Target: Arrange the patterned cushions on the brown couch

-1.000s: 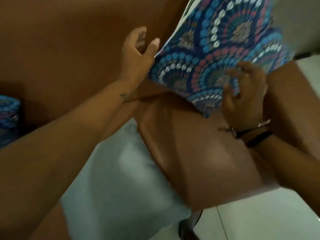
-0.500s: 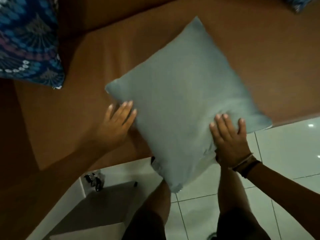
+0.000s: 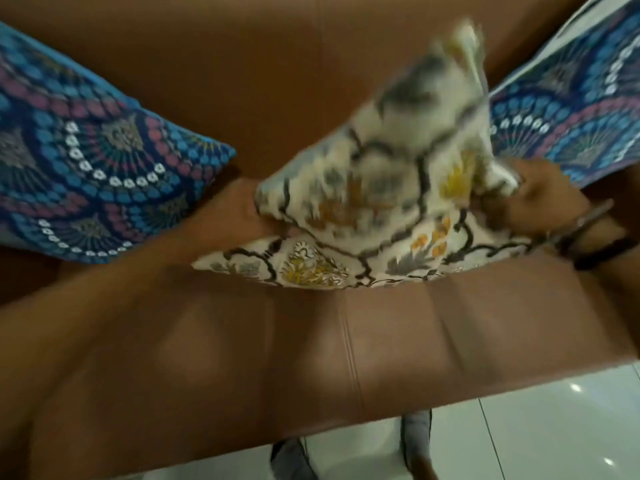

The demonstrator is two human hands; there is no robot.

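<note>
A cream cushion [image 3: 374, 202] with black lines and yellow-grey flowers is held over the middle of the brown couch [image 3: 311, 341], motion-blurred, its lower edge resting on the seat. My left hand [image 3: 239, 216] grips its left side. My right hand [image 3: 540, 199], with bracelets at the wrist, grips its right side. A blue fan-patterned cushion [image 3: 90, 161] leans against the backrest at the left. A second blue fan-patterned cushion [image 3: 575, 112] stands at the right end.
The couch's front edge runs across the lower part of the view, with glossy white floor tiles [image 3: 536, 431] beyond it. My feet in grey footwear [image 3: 291, 459] stand on the tiles by the couch.
Half a second ago both hands lay on a plain grey cushion at the seat's edge. Now they hold up a cream flowered cushion between the two blue ones.
</note>
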